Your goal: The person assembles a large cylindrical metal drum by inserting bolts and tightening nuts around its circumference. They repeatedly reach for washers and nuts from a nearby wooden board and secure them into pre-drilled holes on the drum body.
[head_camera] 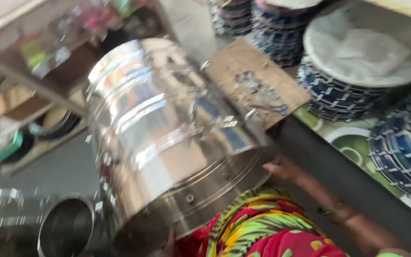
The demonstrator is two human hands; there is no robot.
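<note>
Steel pots (65,228) sit low left. Big shiny steel drum (167,138), tilted on its side, is held against the person's chest; frame is blurred. Left hand (170,245) touches the bottom rim, finger state unclear. Right hand (281,169) fingers press the rim's right edge. Judgement: support underneath, keep both rim holds steady near the wooden board (255,81).

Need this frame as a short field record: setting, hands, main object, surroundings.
setting: shop-like space with shelves, blurred by motion
main object: large shiny steel drum, tilted on its side, open rim toward the camera
right hand: on the drum's rim at its right side
left hand: only fingertips show under the drum's lower rim
clothing: bright patterned garment
nearby: wooden board behind the drum; stacks of patterned plates at right; smaller steel pots lower left
</note>
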